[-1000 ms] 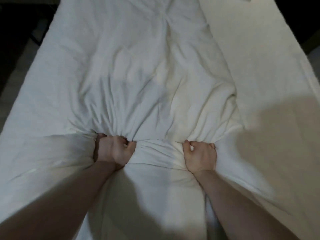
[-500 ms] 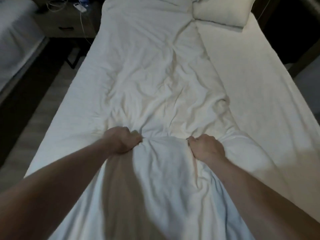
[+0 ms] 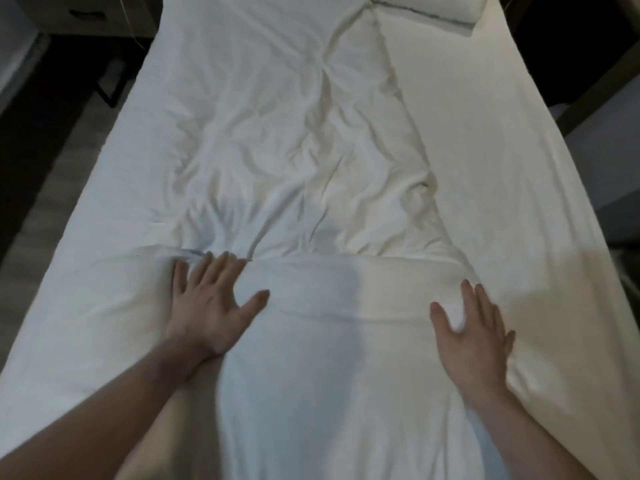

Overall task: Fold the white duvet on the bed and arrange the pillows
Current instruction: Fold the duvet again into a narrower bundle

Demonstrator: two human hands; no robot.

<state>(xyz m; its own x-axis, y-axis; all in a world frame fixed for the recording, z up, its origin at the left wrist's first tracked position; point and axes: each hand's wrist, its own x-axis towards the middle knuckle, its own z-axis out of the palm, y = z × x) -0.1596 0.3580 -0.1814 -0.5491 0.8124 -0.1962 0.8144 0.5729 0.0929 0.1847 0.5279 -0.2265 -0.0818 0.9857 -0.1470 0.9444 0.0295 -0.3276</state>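
Across the near half of the bed (image 3: 554,174) I see the white duvet (image 3: 277,140) lying lengthwise, heavily creased through its middle, with its lower part turned over on itself so that a smooth folded layer faces me and ends in a straight crosswise edge. My left hand (image 3: 207,306) lies flat on that folded layer, fingers straight and spread, the fingertips (image 3: 225,256) reaching right up to the fold edge and the thumb pointing toward the centre; it holds nothing. My right hand (image 3: 474,337) is likewise wide and flat, fingers straight and fanned, palm down on the right side of the folded layer, just short of the edge, and it grips no cloth either. Both forearms come in from the bottom corners of my view. To the right of the duvet the bare sheet of the mattress shows as a smoother strip running to the head of the bed. At the far end, top right, one pillow (image 3: 433,10) lies on the sheet, only partly in view. Left of the bed I can make out a dim floor (image 3: 45,188) and a dark piece of furniture (image 3: 86,15) at the top corner, too shadowed to name.
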